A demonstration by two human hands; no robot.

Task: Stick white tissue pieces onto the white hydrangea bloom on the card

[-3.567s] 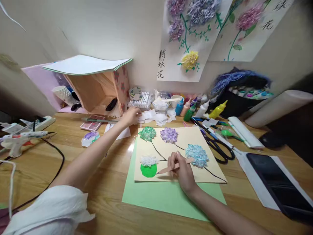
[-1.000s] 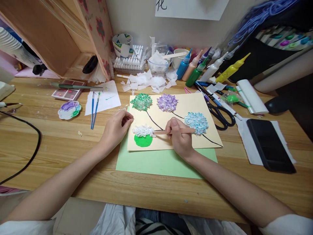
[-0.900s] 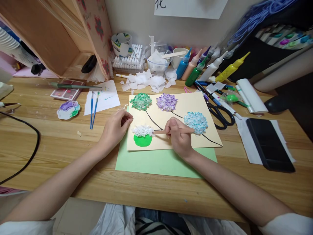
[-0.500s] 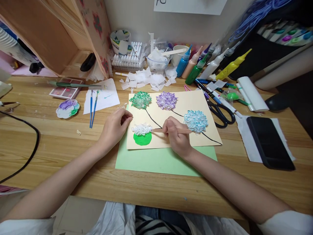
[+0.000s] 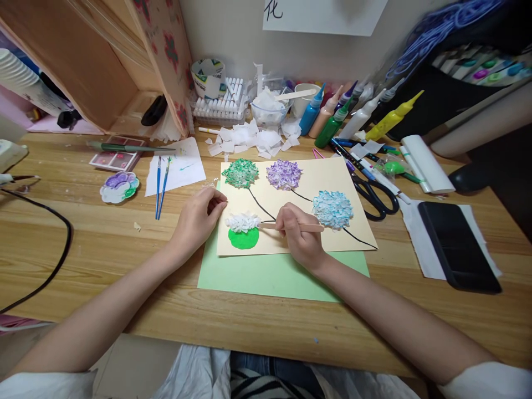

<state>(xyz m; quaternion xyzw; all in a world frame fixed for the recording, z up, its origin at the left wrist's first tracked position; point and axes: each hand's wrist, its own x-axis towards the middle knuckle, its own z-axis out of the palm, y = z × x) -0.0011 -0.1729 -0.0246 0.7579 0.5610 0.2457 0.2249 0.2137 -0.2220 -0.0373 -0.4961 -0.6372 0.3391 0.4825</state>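
Observation:
A cream sheet of paper (image 5: 286,244) lies over a green sheet (image 5: 266,280). On it are raised paper-scrap flower heads: green (image 5: 241,173), purple (image 5: 284,174) and blue (image 5: 332,209), with thin black stem lines. At lower left, white scraps (image 5: 243,222) cover the upper part of a bright green painted round (image 5: 244,238). My right hand (image 5: 300,233) is closed around a flat wooden stick (image 5: 311,228), whose left tip touches or nearly touches the white scraps. My left hand (image 5: 202,213) rests at the cream sheet's left edge, thumb and fingers pinched together there.
Torn white paper pieces (image 5: 249,137) and paint bottles (image 5: 332,126) stand behind the sheet. To the right are black scissors (image 5: 376,198) and a phone (image 5: 459,244). Leftward lie two thin brushes (image 5: 161,188), a flower-shaped palette (image 5: 119,187) and a black cable (image 5: 66,235).
The view has tilted slightly, so the scene sits a little lower. Both hands hold nearly the same places, and the stick's tip stays by the white scraps.

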